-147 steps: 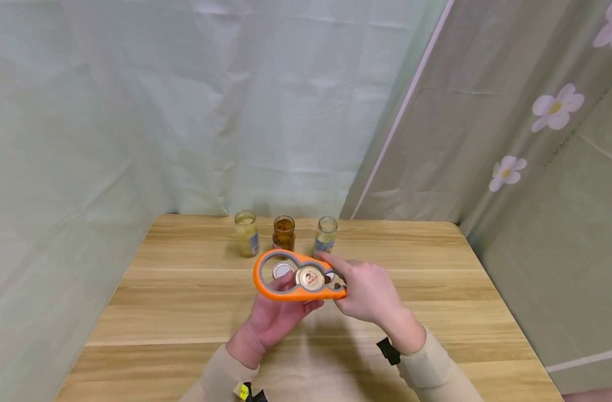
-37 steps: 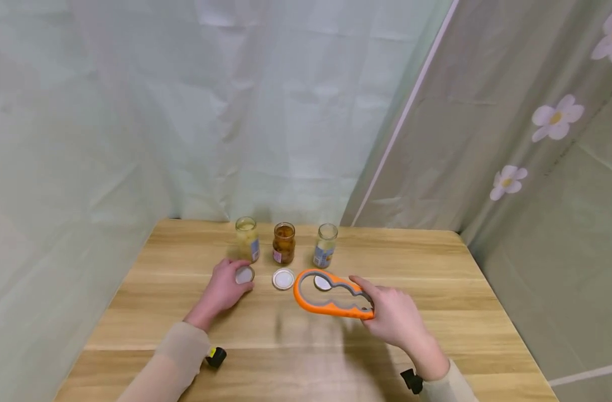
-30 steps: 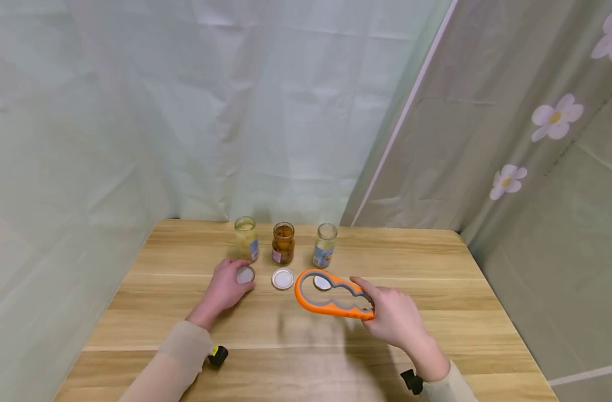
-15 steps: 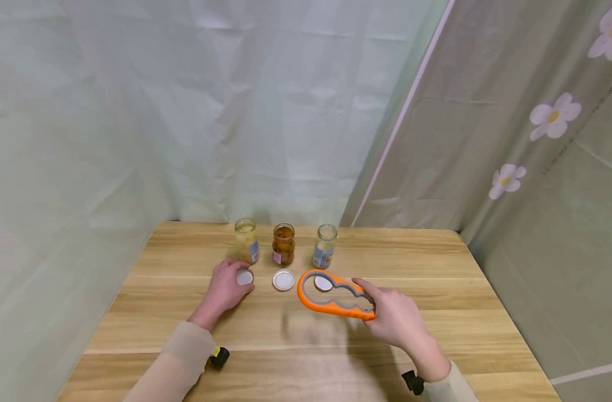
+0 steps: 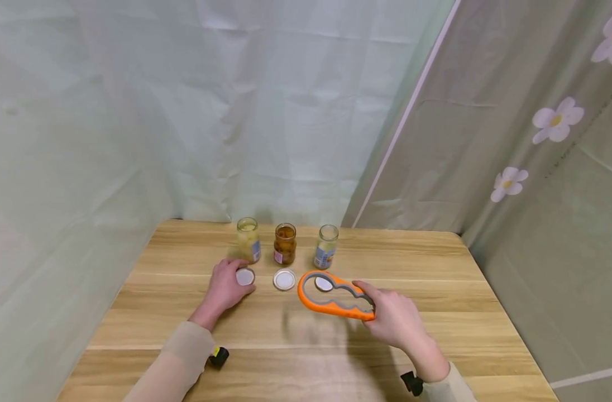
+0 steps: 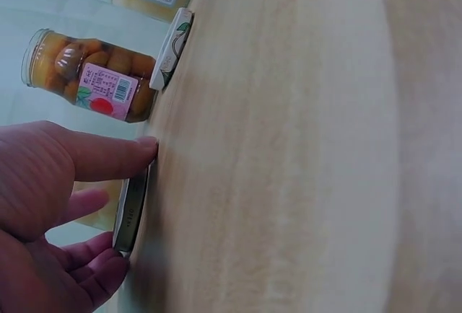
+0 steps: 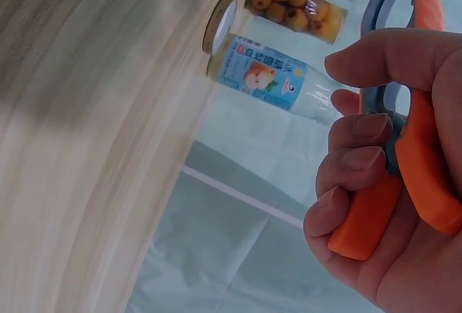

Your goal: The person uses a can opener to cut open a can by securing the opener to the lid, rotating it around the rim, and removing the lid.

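My left hand (image 5: pixel 224 286) holds a round metal jar lid (image 5: pixel 245 276) at the table, in front of the left jar (image 5: pixel 248 243). In the left wrist view, the thumb and fingers are around that lid's (image 6: pixel 130 212) edge. My right hand (image 5: pixel 397 318) grips an orange and grey jar opener (image 5: pixel 331 309), its looped end pointing left above the table. The right wrist view shows fingers curled round the opener's orange handle (image 7: pixel 368 215). Nothing sits inside the loop, through which the right lid (image 5: pixel 323 284) shows. The middle lid (image 5: pixel 284 279) lies flat, pale inside up.
Three uncovered glass jars stand in a row toward the back of the wooden table (image 5: pixel 436 346). The middle jar (image 5: pixel 285 251) holds brown round fruit; the right jar (image 5: pixel 324 254) has a blue label. A pale curtain (image 5: pixel 286 111) hangs behind.
Several seconds ago a lid sat inside the opener, between both hands. The left hand has since brought a lid to the table's left; the opener moved right. Over the last second, hardly anything moves.
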A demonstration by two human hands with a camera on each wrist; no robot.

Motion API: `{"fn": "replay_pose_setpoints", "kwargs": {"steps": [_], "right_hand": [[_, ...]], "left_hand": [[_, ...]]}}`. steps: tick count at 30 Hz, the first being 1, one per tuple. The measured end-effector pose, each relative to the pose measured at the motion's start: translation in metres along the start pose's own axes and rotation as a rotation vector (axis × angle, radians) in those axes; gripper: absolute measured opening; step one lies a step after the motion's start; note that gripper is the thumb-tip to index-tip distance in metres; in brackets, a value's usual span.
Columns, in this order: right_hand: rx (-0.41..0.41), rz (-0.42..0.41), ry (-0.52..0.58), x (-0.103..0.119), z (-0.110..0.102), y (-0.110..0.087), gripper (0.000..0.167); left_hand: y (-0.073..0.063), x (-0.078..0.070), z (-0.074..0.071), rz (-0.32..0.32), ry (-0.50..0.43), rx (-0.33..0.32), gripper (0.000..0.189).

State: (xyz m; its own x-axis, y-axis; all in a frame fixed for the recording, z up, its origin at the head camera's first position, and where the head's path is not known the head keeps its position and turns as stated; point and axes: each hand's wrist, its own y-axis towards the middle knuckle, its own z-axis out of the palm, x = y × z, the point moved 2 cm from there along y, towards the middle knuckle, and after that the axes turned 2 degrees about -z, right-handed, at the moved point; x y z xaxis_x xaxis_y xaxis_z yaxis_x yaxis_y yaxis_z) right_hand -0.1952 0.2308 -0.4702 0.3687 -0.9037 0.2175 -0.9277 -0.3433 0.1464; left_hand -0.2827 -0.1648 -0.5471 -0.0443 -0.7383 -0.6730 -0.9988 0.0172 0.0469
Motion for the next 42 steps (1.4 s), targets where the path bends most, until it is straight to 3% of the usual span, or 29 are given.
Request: {"fn": "replay_pose_setpoints", "kwargs": {"steps": [7, 12, 20, 25, 31, 42], "right_hand": [[-0.012, 0.037, 0.027, -0.002, 0.007, -0.009, 0.049], [0.032, 0.050, 0.033, 0.001, 0.024, -0.023, 0.042], [0.076, 0.141, 0.172, 0.012, 0.047, -0.055, 0.051], [0.074, 0.147, 0.130, 0.014, 0.053, -0.063, 0.059], [0.120, 0.154, 0.098, 0.019, 0.057, -0.069, 0.065], [0.066, 0.118, -0.033, 0.031, 0.059, -0.071, 0.075]], "left_hand": [[-0.003, 0.004, -0.002, -0.008, -0.077, 0.003, 0.073], [-0.011, 0.003, -0.012, -0.029, -0.127, -0.025, 0.085], [-0.031, -0.001, -0.031, -0.060, -0.226, -0.210, 0.090], [-0.035, -0.004, -0.043, -0.043, -0.293, -0.322, 0.085], [-0.038, -0.002, -0.049, -0.067, -0.325, -0.359, 0.082], [-0.040, 0.002, -0.055, -0.067, -0.350, -0.445, 0.084]]}}
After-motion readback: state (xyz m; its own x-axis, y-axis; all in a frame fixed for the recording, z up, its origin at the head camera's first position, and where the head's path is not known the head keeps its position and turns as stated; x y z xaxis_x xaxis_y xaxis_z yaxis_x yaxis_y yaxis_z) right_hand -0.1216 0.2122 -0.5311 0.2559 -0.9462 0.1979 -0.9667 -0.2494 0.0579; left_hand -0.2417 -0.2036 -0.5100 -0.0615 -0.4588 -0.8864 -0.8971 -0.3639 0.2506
